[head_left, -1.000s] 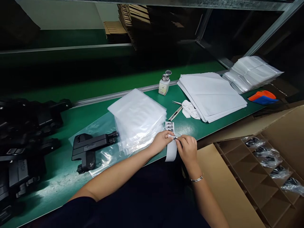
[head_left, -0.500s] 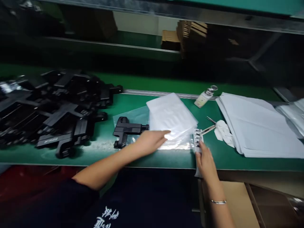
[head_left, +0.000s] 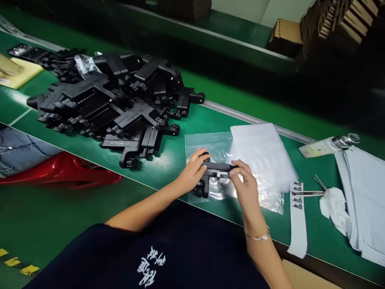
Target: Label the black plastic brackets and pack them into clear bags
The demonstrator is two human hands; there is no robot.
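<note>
A black plastic part [head_left: 217, 170] lies on a clear plastic bag [head_left: 206, 146] near the front edge of the green bench [head_left: 180, 132]. My left hand [head_left: 194, 171] curls round the part's left end. My right hand [head_left: 245, 186] pinches its right end, with a small pale label under the fingertips. A stack of clear bags [head_left: 261, 154] sits just right of the part. A strip of barcode labels [head_left: 297, 218] hangs over the bench edge further right.
A heap of black plastic parts [head_left: 117, 102] marked BOSCH fills the left of the bench. Tweezers [head_left: 308, 192], a white cloth [head_left: 333, 204], a dispenser bottle [head_left: 327, 145] and a pile of white sheets [head_left: 363, 200] lie right. A red object [head_left: 63, 172] sits below the bench.
My view swung left. Both hands left the label strip and bag stack and came onto the black part; the right hand now presses a small label on it.
</note>
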